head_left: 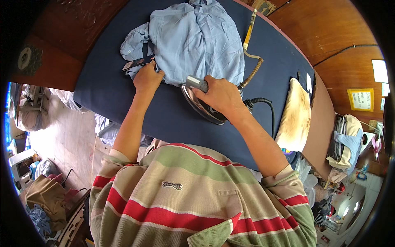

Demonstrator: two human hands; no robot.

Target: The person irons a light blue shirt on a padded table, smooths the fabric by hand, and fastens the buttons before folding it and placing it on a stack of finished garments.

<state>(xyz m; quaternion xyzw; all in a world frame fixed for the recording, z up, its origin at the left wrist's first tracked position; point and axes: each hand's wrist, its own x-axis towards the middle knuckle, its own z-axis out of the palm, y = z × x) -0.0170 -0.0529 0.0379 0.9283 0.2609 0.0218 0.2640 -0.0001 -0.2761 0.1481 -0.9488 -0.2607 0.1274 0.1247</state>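
A light blue shirt (181,37) lies spread and wrinkled on the dark blue padded table (164,111). My right hand (220,94) is wrapped round the grey handle of a steam iron (201,103). The iron sits at the shirt's near edge, its pointed end toward the upper left. At the shirt's lower left edge, my left hand (149,76) is closed on the cloth, fingers pinched. A dark hang tag (138,63) sticks out beside those fingers, over a cuff. The soleplate's underside is hidden.
A wrapped hose (252,72) and a black cord (269,109) run from the iron along the right side. A scorched cream cloth pad (294,115) lies at the table's right. Wooden panels (337,29) stand behind, and folded clothes (345,140) are stacked at far right.
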